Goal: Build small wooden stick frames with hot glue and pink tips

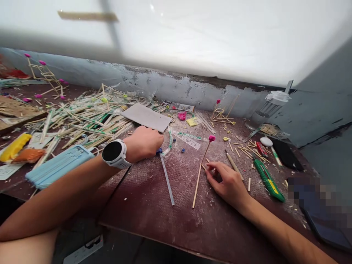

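My left hand, wearing a white watch, is closed around what looks like a blue glue gun, mostly hidden by the fingers. A translucent glue stick sticks out of its blue end toward me. My right hand rests low over the table, thumb and fingers pinched on a short wooden stick. Just left of those fingertips, a longer wooden stick is topped by a pink clay ball. Near my right hand lie a brown-handled craft knife and a green utility knife.
A heap of wooden sticks and a grey board lie behind my left hand. A light blue case is at left. Stick frames with pink balls stand far left. A clear bottle and phone are at right.
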Demonstrator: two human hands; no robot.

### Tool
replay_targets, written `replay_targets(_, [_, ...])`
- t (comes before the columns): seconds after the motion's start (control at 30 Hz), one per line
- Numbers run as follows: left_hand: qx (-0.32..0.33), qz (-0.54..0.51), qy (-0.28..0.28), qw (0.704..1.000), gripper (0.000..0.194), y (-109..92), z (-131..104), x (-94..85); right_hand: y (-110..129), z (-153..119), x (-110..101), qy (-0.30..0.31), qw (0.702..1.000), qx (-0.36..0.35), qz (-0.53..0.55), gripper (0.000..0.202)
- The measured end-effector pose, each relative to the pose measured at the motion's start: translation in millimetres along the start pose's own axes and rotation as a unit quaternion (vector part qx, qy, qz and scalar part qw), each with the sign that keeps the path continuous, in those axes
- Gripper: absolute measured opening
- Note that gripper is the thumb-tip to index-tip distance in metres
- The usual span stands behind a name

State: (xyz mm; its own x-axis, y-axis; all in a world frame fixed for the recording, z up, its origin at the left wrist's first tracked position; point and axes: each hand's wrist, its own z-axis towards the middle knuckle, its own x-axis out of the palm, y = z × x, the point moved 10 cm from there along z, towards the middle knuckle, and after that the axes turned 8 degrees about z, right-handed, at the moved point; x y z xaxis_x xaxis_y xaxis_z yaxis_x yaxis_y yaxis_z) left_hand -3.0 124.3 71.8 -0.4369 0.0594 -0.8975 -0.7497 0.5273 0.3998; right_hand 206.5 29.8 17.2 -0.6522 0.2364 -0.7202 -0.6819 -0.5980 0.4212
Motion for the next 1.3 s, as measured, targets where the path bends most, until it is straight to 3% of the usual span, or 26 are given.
replay_targets(0.27, [-0.086, -0.045, 0.026, 0.995, 0.024, 12, -17, 43.4, -1, 0, -2, -0.021, 1.000, 0.002, -0.016, 0.015])
replay_targets(0.43, [-0.086, -0.035, 0.024, 0.995, 0.029, 5, -17, 60.6, -3, -1, -4, -0.043, 0.999, -0.001, -0.019, 0.017])
replay_targets(0.57, [-0.115, -0.003, 0.007, 0.993, 0.033, -1, -23, 63.6, -3, -1, -3, -0.039, 0.998, 0.001, -0.049, 0.014])
replay_targets(0.83, [-0.168, 0.030, -0.050, 0.984, 0.039, 8, -34, 40.4, -7, 1, -2, -0.037, 0.998, 0.023, -0.034, 0.021])
replay_targets(1.0, [-0.119, -0.014, -0.117, 0.986, 0.027, -1, -31, 24.8, -7, 2, -5, -0.044, 0.998, 0.038, -0.028, 0.019])
replay_targets(1.13, [-0.056, -0.078, -0.169, 0.981, 0.019, -15, -28, 22.4, -15, 2, -19, -0.067, 0.994, 0.063, -0.050, 0.019])
replay_targets(1.3, [0.050, -0.213, -0.209, 0.953, 0.015, -37, -22, 31.9, -43, 0, -65, -0.197, 0.969, 0.151, -0.010, 0.019])
